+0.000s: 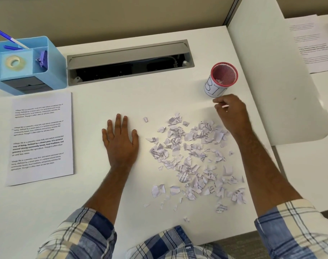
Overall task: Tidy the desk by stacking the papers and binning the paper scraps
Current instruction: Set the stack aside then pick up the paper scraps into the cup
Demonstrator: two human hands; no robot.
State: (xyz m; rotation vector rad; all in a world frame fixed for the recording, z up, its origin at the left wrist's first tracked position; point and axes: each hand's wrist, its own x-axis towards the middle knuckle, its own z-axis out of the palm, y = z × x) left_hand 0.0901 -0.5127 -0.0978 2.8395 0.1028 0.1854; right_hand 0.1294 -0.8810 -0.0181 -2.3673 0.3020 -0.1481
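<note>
A stack of printed papers (41, 137) lies squared up at the left of the white desk (103, 202). Many torn paper scraps (193, 161) are scattered at centre right. A small red mesh bin (222, 79) with a white label stands behind them, with a few scraps inside. My left hand (121, 140) rests flat on the desk, fingers apart, just left of the scraps. My right hand (230, 113) hovers just in front of the bin, fingers pinched on a small paper scrap.
A blue desk organiser (24, 66) with pens, tape and a clip stands at the back left. An open grey cable tray (129, 60) runs along the back. A white partition (268, 71) borders the right, with another printed sheet (312, 43) beyond it.
</note>
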